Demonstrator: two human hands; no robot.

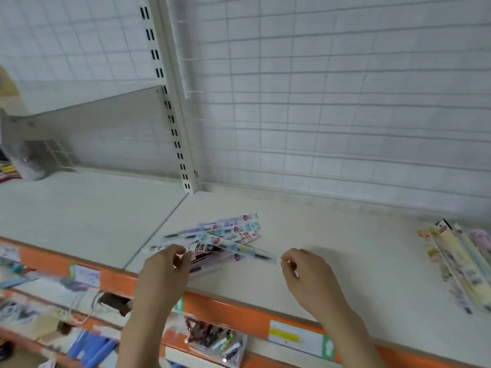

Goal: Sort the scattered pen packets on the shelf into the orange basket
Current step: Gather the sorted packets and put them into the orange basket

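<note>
Both hands reach forward, fingers curled.

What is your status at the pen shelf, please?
Left hand pinching centre pen packets. Right hand loosely curled, empty. Second packet pile far right. No basket in view.

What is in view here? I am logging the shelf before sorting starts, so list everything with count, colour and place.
pen packets, centre pile: several, exact count unclear, clear with pastel and red labels, fanned on the shelf.
pen packets, right pile: several, mostly yellow and pastel, at the shelf's right edge.
shelf: one, off-white, orange front strip.
wire grid back panel: white, behind the shelf.
clear pouch of pens: one, hanging below the shelf front.
orange basket: not in view.
left hand: fingers at the centre pile's near end.
right hand: fingers curled, holding nothing visible.
</note>
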